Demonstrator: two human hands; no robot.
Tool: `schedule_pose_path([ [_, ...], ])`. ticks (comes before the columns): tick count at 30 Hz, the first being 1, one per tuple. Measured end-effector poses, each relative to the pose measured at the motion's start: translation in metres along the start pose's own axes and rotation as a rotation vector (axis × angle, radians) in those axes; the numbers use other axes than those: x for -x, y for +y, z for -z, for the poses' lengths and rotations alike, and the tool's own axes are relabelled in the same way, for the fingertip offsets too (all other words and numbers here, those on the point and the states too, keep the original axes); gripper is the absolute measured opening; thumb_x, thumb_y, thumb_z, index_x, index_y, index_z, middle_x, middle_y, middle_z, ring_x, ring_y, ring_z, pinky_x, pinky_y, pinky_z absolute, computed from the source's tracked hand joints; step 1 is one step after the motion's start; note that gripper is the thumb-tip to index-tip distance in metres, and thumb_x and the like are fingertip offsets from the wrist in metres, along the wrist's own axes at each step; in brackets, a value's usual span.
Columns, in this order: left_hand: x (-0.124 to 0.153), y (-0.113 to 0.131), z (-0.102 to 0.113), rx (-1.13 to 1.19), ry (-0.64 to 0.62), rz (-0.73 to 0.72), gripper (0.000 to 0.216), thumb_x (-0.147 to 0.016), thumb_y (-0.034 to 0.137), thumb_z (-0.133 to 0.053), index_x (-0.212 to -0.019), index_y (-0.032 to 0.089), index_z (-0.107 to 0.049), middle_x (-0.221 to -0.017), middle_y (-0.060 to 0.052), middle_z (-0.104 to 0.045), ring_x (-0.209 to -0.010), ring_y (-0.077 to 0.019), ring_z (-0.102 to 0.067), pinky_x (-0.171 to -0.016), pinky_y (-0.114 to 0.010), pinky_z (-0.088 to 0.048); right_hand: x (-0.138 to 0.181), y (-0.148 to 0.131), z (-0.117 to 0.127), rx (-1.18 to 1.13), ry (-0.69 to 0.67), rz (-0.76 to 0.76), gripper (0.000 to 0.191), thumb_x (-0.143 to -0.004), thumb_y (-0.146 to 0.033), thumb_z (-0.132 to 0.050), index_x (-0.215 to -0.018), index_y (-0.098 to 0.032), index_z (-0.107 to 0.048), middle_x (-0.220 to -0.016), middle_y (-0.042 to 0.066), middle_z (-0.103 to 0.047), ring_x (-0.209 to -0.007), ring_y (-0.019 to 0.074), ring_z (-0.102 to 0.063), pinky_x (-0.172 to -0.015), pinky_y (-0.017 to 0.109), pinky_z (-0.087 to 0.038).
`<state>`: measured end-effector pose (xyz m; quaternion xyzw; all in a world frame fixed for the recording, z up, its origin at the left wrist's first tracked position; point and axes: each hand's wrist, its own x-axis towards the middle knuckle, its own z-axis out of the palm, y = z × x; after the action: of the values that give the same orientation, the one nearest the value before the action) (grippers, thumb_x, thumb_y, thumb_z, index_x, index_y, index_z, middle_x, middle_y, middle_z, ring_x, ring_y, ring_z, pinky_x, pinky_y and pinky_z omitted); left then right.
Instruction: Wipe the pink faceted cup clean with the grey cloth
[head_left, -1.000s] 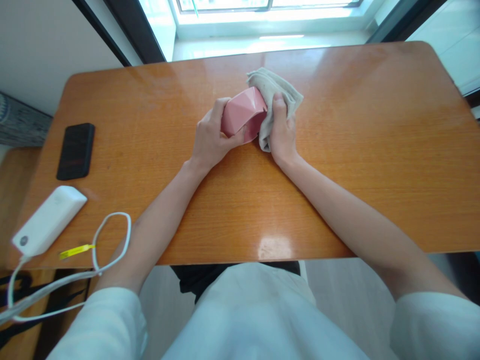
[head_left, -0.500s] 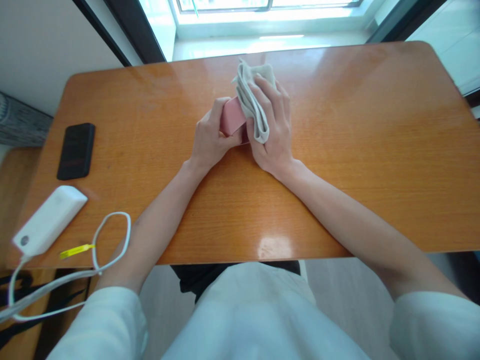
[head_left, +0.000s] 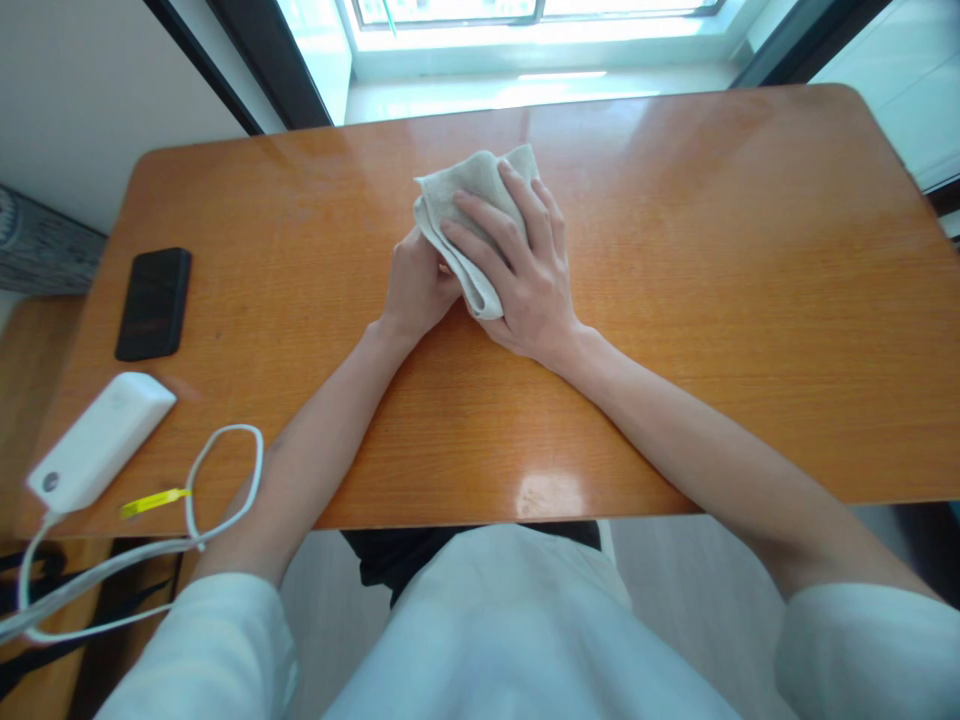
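A folded beige cloth (head_left: 457, 205) lies draped over a pink object that is now wholly hidden beneath it, at the middle of the orange wooden table (head_left: 712, 260). My right hand (head_left: 525, 270) presses on the cloth from above, fingers spread over it and curled around its right side. My left hand (head_left: 412, 285) is closed under the cloth's left edge, where it grips the hidden pink object; its fingertips are covered.
A black phone (head_left: 154, 303) lies at the table's left side. Nearer the front left corner sits a white power bank (head_left: 97, 440) with a white cable (head_left: 225, 480) looping off the edge and a yellow tag (head_left: 154, 502). A window runs behind the table.
My right hand has swept the cloth leftwards over the pink object, which showed a second ago and is now covered. My left hand has stayed in place.
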<state>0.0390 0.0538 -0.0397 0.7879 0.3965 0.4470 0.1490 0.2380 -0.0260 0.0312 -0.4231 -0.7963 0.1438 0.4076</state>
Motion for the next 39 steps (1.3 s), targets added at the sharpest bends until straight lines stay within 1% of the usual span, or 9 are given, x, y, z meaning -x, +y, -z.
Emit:
schedule_pose_path([
  [6, -0.006, 0.028, 0.009, -0.064, 0.019, -0.016, 0.079, -0.100, 0.101, -0.050, -0.132, 0.029, -0.054, -0.102, -0.001, -0.071, -0.094, -0.0186, -0.070, -0.083, -0.041, -0.056, -0.001, 0.010, -0.003, -0.036, 0.223, -0.046, 0.057, -0.114, -0.071, -0.035, -0.154, -0.046, -0.068, -0.174, -0.003, -0.061, -0.179, 0.0299, -0.036, -0.150, 0.066, -0.028],
  [9, -0.006, 0.030, 0.009, -0.078, 0.014, -0.048, 0.073, -0.104, 0.093, -0.056, -0.137, 0.029, -0.054, -0.109, -0.003, -0.073, -0.101, -0.0219, -0.071, -0.089, -0.041, -0.055, -0.005, 0.015, -0.006, -0.082, 0.313, -0.070, 0.059, -0.115, -0.071, -0.030, -0.153, -0.044, -0.066, -0.171, 0.000, -0.063, -0.171, 0.0264, -0.049, -0.148, 0.058, -0.033],
  [14, -0.005, 0.030, 0.010, -0.090, 0.028, -0.053, 0.065, -0.100, 0.079, -0.077, -0.137, 0.029, -0.057, -0.111, -0.006, -0.076, -0.106, -0.0288, -0.077, -0.094, -0.043, -0.058, -0.008, 0.030, -0.013, -0.283, 0.415, -0.342, 0.070, -0.108, -0.087, -0.034, -0.132, -0.033, -0.073, -0.147, 0.005, -0.080, -0.150, 0.0290, -0.069, -0.138, 0.055, -0.049],
  [19, -0.004, 0.030, 0.009, -0.088, 0.041, -0.058, 0.065, -0.099, 0.077, -0.079, -0.138, 0.029, -0.057, -0.112, -0.006, -0.074, -0.106, -0.0294, -0.077, -0.098, -0.045, -0.059, -0.006, 0.058, -0.018, -0.333, 0.395, -0.481, 0.074, -0.108, -0.091, -0.030, -0.133, -0.037, -0.074, -0.141, -0.003, -0.085, -0.151, 0.0255, -0.066, -0.134, 0.042, -0.052],
  [24, -0.003, 0.027, 0.009, -0.091, 0.048, -0.051, 0.064, -0.099, 0.076, -0.080, -0.137, 0.029, -0.057, -0.110, -0.006, -0.074, -0.104, -0.0287, -0.077, -0.096, -0.044, -0.058, -0.009, 0.073, -0.019, -0.393, 0.390, -0.514, 0.079, -0.110, -0.087, -0.025, -0.125, -0.030, -0.078, -0.126, 0.000, -0.085, -0.142, 0.0302, -0.074, -0.130, 0.059, -0.056],
  [27, -0.004, 0.026, 0.009, -0.090, 0.050, -0.048, 0.065, -0.098, 0.077, -0.081, -0.136, 0.029, -0.057, -0.107, -0.005, -0.074, -0.100, -0.0277, -0.076, -0.090, -0.043, -0.058, -0.008, 0.056, -0.014, -0.354, 0.420, -0.475, 0.075, -0.113, -0.081, -0.023, -0.126, -0.031, -0.078, -0.132, 0.002, -0.084, -0.143, 0.0294, -0.073, -0.132, 0.059, -0.054],
  [30, -0.004, 0.031, 0.011, -0.087, 0.055, -0.044, 0.069, -0.097, 0.082, -0.078, -0.136, 0.029, -0.058, -0.105, -0.004, -0.074, -0.095, -0.0252, -0.074, -0.084, -0.041, -0.057, -0.004, 0.030, -0.007, -0.183, 0.413, -0.281, 0.062, -0.114, -0.076, -0.032, -0.139, -0.038, -0.075, -0.152, 0.002, -0.078, -0.154, 0.0273, -0.066, -0.139, 0.053, -0.048],
  [35, -0.004, 0.034, 0.014, -0.035, 0.077, -0.035, 0.073, -0.094, 0.096, -0.070, -0.126, 0.031, -0.063, -0.096, 0.000, -0.075, -0.080, -0.0182, -0.067, -0.072, -0.041, -0.058, 0.001, 0.005, 0.002, 0.002, 0.149, -0.046, 0.063, -0.107, -0.080, -0.050, -0.155, -0.044, -0.070, -0.176, -0.002, -0.060, -0.182, 0.0379, -0.028, -0.148, 0.071, -0.029],
  [39, -0.003, 0.007, 0.006, 0.020, 0.020, -0.004, 0.058, -0.107, 0.085, -0.059, -0.104, 0.028, -0.065, -0.090, -0.006, -0.076, -0.099, -0.0294, -0.080, -0.087, -0.047, -0.065, 0.001, -0.001, 0.001, 0.030, 0.025, 0.036, 0.054, -0.107, -0.073, -0.059, -0.150, -0.044, -0.075, -0.167, -0.001, -0.070, -0.181, 0.0430, -0.029, -0.147, 0.078, -0.024],
])
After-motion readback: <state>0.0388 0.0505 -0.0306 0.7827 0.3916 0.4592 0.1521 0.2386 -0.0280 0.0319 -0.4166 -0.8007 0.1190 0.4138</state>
